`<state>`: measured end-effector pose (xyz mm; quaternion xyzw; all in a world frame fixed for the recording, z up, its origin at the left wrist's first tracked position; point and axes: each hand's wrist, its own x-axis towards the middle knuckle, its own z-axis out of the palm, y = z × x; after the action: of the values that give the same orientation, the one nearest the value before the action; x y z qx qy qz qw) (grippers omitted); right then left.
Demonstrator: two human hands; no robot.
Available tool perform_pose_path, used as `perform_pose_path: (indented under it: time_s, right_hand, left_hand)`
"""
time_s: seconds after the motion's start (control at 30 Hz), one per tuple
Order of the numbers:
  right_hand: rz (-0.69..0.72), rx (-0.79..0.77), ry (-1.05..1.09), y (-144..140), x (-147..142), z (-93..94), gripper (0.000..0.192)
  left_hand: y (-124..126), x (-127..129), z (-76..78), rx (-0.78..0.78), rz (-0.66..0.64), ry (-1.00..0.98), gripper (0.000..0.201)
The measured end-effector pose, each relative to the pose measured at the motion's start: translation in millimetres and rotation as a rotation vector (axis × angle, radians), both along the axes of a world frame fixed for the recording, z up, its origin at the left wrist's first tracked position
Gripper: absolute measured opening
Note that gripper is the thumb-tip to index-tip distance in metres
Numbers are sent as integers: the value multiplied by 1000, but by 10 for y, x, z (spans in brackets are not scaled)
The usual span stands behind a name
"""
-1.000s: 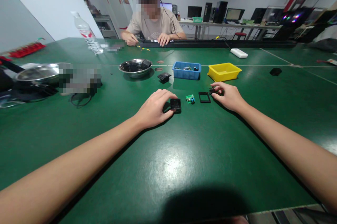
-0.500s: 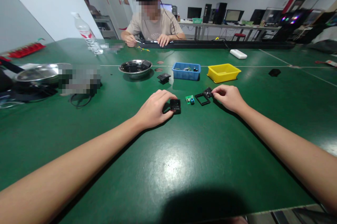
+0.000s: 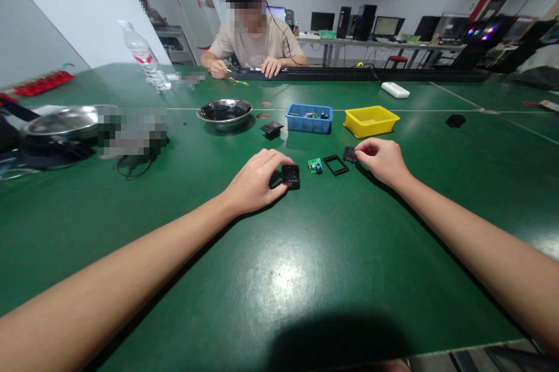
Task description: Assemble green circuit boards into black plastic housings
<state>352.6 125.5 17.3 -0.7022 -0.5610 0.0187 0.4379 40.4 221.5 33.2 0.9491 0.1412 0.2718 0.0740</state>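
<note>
My left hand (image 3: 255,180) rests on the green table (image 3: 305,267) with its fingers closed around a small black square housing (image 3: 291,175). Just right of it lie a small green circuit board (image 3: 315,165) and an open black square frame (image 3: 336,165). My right hand (image 3: 381,159) pinches a flat black square piece (image 3: 349,154) at its right edge, just beyond the frame; the piece lies on the table.
Farther back stand a steel bowl (image 3: 224,112) with black parts, a loose black part (image 3: 272,128), a blue bin (image 3: 309,118) and a yellow bin (image 3: 371,120). Another person (image 3: 253,34) sits across the table. A water bottle (image 3: 144,55) and a steel dish (image 3: 65,121) are at the left.
My right hand brought the flat black piece out from under its fingers and shifted it; the black frame got nudged and turned slightly. My left hand has stayed still on the housing.
</note>
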Motion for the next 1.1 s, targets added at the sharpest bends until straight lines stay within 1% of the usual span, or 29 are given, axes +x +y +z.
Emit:
perform_pose_path:
  time_s: [0.13, 0.43, 0.63, 1.1]
  right_hand:
    - [-25, 13, 24, 0, -14, 9, 8]
    - [-32, -67, -12, 15, -9, -3, 12]
    - [-31, -93, -13, 17, -27, 5, 13]
    - [-9, -93, -69, 3, -28, 9, 9]
  left_hand:
    - [-8, -3, 2, 9, -3, -14, 23]
    - [-6, -8, -2, 29, -18, -37, 22]
    - [-7, -4, -1, 35, -18, -38, 21]
    - [-16, -3, 2, 39, -24, -58, 20]
